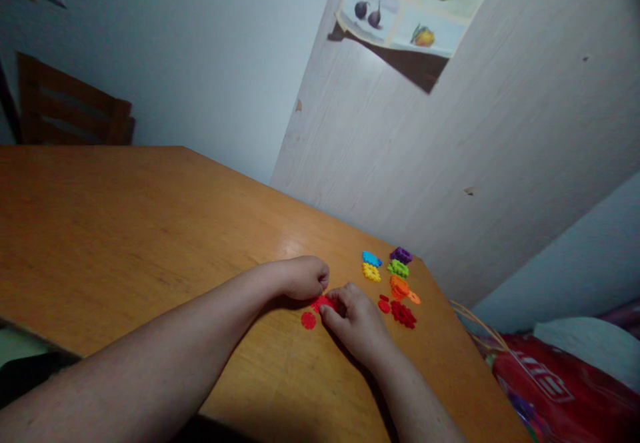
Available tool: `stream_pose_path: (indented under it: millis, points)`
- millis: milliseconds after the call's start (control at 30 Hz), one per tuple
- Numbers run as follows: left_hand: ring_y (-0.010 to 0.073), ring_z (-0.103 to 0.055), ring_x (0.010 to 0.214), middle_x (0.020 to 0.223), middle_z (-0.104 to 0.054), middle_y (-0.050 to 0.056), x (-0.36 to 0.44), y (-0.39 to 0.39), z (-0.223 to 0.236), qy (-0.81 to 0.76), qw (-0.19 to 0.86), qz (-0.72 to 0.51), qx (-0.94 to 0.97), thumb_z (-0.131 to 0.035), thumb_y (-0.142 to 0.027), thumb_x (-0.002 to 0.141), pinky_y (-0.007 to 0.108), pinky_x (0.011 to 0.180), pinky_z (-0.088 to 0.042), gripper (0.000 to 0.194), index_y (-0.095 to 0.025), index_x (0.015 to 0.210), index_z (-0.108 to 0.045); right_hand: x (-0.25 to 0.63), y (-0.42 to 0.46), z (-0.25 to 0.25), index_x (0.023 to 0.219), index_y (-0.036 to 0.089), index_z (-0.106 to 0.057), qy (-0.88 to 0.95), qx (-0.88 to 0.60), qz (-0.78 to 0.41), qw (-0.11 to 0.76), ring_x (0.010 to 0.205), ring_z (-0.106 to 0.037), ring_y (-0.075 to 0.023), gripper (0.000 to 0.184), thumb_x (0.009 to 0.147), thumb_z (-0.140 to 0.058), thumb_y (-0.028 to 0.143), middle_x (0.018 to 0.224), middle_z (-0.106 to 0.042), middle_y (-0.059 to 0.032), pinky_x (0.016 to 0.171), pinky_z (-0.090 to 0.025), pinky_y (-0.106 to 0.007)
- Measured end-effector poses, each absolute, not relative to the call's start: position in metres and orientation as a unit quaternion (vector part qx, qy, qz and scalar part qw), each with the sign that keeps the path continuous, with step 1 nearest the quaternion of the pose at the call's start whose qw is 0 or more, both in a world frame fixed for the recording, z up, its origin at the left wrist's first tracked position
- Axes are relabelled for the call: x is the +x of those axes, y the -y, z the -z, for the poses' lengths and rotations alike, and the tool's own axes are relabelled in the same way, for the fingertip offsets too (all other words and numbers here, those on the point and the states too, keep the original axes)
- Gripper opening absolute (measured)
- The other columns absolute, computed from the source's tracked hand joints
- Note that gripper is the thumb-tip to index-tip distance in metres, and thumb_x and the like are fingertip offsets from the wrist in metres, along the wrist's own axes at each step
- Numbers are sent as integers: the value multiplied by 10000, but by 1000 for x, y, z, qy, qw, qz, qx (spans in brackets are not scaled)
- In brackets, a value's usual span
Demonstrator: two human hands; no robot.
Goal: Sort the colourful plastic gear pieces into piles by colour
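Observation:
My left hand (306, 277) is curled closed on the table, its fingertips turned down beside some red plastic pieces (323, 303). Whether it grips one of them is hidden by the hand itself. My right hand (357, 323) pinches at the same red pieces, thumb and fingers closing on one. Just in front of the hands a flat round red disc (309, 321) with a notched edge lies by itself. Right of my right hand are another red disc (384, 306) and a cluster of dark red pieces (403, 314).
Toward the table's far right corner lie orange (400, 287), yellow (371, 272), blue (371, 258), green (399, 268) and purple pieces (401, 255) in small piles. A wooden chair (75, 106) stands behind the table (125, 229). Beyond the right edge sits a red bag (565, 383).

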State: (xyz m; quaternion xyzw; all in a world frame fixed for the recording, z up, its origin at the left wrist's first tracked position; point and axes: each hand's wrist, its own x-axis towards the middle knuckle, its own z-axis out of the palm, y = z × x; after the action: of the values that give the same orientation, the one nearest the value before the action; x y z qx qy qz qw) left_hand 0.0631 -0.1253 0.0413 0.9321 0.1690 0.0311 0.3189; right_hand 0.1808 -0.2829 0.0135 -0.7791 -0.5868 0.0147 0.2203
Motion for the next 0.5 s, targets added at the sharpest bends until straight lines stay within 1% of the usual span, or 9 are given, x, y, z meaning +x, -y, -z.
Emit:
stream_pose_path:
  millis: [167, 333, 400, 467, 500]
  points:
    - [151, -517, 659, 741, -674, 21, 66, 127, -39, -146, 326, -32, 933, -588, -171, 705, 256, 604, -374, 174, -176, 829, -710, 183, 285, -16, 859, 227, -652, 562, -793, 1, 234, 725, -541, -150, 107, 835, -670, 330, 821, -613, -2, 618, -327, -261]
    - [136, -479, 624, 660, -622, 6, 70, 128, -35, -142, 359, -50, 921, -567, -198, 713, 238, 551, -330, 128, -161, 755, -682, 191, 284, -11, 781, 220, -591, 541, -788, -27, 291, 665, -525, -138, 109, 862, -597, 291, 720, -592, 20, 589, -326, -249]
    - [132, -468, 616, 646, -602, 2, 73, 128, -32, -148, 385, -71, 908, -565, -207, 705, 236, 544, -321, 118, -157, 733, -667, 194, 284, -9, 801, 218, -603, 543, -778, -22, 314, 682, -536, -142, 106, 873, -579, 292, 736, -598, 14, 603, -350, -248]
    - [123, -443, 589, 623, -566, -5, 76, 127, -28, -162, 417, -87, 890, -567, -227, 699, 239, 536, -310, 111, -152, 719, -646, 195, 284, -9, 901, 217, -635, 550, -769, -2, 325, 714, -552, -148, 100, 863, -602, 303, 793, -612, 5, 633, -382, -253]
    - [117, -425, 568, 607, -542, -11, 77, 127, -26, -171, 438, -91, 878, -565, -238, 697, 240, 527, -302, 112, -151, 716, -633, 194, 285, -9, 970, 217, -645, 555, -766, 11, 324, 733, -561, -153, 151, 853, -622, 310, 830, -620, -2, 653, -398, -260]
